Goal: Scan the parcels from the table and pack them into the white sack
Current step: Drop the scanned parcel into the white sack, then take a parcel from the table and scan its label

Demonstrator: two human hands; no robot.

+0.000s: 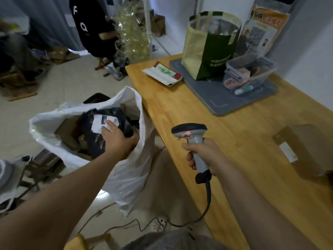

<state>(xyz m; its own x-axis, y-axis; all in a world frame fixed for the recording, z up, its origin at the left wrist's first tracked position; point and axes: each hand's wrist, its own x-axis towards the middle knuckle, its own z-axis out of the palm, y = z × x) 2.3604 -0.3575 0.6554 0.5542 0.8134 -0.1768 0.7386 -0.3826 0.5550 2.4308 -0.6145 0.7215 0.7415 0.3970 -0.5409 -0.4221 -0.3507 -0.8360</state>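
A dark parcel [91,139] is held in the mouth of the white sack [129,177], with the scanner [189,129] gripped alongside.

The left grip [118,139] is closed round the parcel's near edge, fingers laid over its white label, so that it can apparently be set among the parcels lying just beyond and below the grip. The right grip [203,154] is wrapped fully round the scanner's handle, head tilted up, probably to have it ready for the next scan. On the table [234,105], a flat white-and-red parcel [163,73] lies well beyond the right grip and a cardboard box [302,147] to its right; both are judged not yet packed.
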